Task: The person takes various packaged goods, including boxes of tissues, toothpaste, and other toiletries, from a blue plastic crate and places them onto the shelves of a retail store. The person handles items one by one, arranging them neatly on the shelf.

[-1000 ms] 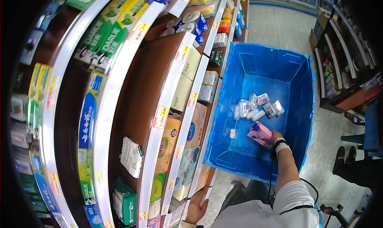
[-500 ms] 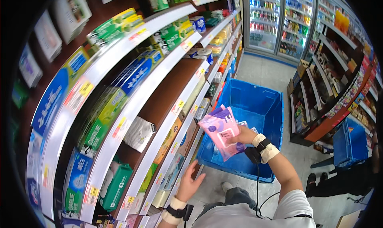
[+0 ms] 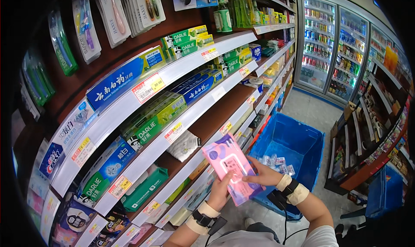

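A flat pink and purple pack of wet wipes [image 3: 235, 171] is tilted in front of the shelf, between both hands. My left hand [image 3: 220, 191] grips its near left side, thumb on the front face. On the right side, my right hand [image 3: 263, 174] holds the pack too, its thumb also on the front. Behind and to the right of the pack stands a blue plastic crate [image 3: 319, 154] on the floor. Several small clear-and-white packets [image 3: 279, 164] lie in it. Left of the hands, a crumpled white packet [image 3: 183, 146] and a green soft pack [image 3: 145, 190] rest on shelf tiers.
Tiered shelves on the left carry toothpaste boxes [image 3: 125, 80], with toothbrushes [image 3: 113, 14] hanging above. Glass-door drink coolers [image 3: 317, 44] stand at the far end. Another rack [image 3: 361, 139] lines the right side, near a second blue crate [image 3: 382, 195] and a person's shoes [image 3: 346, 229].
The wipes pack, held by my right hand alone over the crate, has come left toward the shelf. My left hand, open before, now grips it too. The view has swung left.
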### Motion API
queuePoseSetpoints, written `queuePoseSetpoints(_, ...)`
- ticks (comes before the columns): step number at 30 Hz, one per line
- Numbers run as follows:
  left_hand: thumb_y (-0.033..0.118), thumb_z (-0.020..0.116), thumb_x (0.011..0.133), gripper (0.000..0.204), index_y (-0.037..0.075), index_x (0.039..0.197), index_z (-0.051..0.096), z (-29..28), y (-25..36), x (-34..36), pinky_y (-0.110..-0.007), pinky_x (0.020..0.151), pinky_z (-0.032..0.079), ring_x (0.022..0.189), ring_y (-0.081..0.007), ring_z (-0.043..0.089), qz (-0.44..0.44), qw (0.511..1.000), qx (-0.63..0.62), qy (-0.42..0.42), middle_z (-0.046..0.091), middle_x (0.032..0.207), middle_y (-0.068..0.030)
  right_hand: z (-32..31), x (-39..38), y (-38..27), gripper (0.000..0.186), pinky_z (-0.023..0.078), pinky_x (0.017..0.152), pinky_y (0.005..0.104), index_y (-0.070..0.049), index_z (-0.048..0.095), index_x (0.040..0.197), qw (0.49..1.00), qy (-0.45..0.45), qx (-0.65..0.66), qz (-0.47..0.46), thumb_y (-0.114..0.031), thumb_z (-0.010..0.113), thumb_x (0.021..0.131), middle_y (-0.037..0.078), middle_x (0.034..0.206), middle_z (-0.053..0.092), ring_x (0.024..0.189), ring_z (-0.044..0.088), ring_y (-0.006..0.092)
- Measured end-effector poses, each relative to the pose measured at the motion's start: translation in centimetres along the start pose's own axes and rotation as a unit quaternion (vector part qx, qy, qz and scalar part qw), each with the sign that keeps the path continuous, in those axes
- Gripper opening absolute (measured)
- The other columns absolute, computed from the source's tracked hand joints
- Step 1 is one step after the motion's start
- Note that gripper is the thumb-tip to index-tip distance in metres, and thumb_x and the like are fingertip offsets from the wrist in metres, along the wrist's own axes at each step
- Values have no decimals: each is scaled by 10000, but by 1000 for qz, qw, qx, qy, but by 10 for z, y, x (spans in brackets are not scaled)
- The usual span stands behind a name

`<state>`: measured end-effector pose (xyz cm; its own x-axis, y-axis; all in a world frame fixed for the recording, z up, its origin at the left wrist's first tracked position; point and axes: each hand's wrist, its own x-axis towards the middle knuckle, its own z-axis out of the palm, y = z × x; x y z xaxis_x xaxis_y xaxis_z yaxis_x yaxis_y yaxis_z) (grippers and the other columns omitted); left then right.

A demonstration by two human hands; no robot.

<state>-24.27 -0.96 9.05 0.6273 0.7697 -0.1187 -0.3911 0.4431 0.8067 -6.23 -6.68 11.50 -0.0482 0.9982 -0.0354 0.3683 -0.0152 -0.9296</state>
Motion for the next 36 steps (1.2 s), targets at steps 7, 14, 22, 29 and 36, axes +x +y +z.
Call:
queuePoseSetpoints(7, 280, 535, 858, 411, 18, 1161, 443, 30, 37, 65, -306, 772, 482, 908, -183, 582, 13, 999, -3, 37, 563, 1057, -91, -35, 16, -20, 649, 497, 659, 256, -37, 313, 1278, 984, 15, 176, 38, -290, 635, 775, 77, 1092, 516, 914, 544, 147)
queuePoseSetpoints(14, 162, 496, 855, 276, -1, 1078, 487, 22, 72, 130, -346, 807, 472, 923, -220, 576, 29, 997, -36, 64, 570, 1046, -113, -65, 103, -19, 370, 483, 615, 241, -67, 526, 1069, 949, 15, 311, 50, -235, 632, 756, -2, 846, 593, 719, 566, 98)
queuePoseSetpoints(22, 104, 467, 841, 222, 15, 1043, 482, 12, 99, 157, -353, 843, 429, 933, -220, 536, 53, 990, -29, 125, 549, 1005, -107, -82, 184, -23, 339, 469, 606, 226, -98, 545, 1030, 961, -17, 272, 57, -225, 644, 732, -16, 832, 594, 683, 560, 69)
queuePoseSetpoints(29, 102, 498, 837, 180, 43, 1007, 478, -25, 100, 160, -344, 889, 392, 975, -208, 484, 33, 990, -63, 120, 506, 1004, -85, -79, 234, -32, 349, 460, 588, 234, -90, 561, 980, 966, -11, 243, 91, -207, 665, 668, 10, 800, 580, 658, 554, 108)
queuePoseSetpoints(36, 120, 520, 832, 274, 70, 1096, 466, -41, 98, 176, -342, 904, 374, 998, -197, 471, 53, 989, -56, 128, 483, 1072, -76, -68, 269, -13, 428, 481, 494, 245, -9, 570, 948, 987, 20, 150, 59, -240, 695, 610, 56, 738, 580, 595, 564, 139)
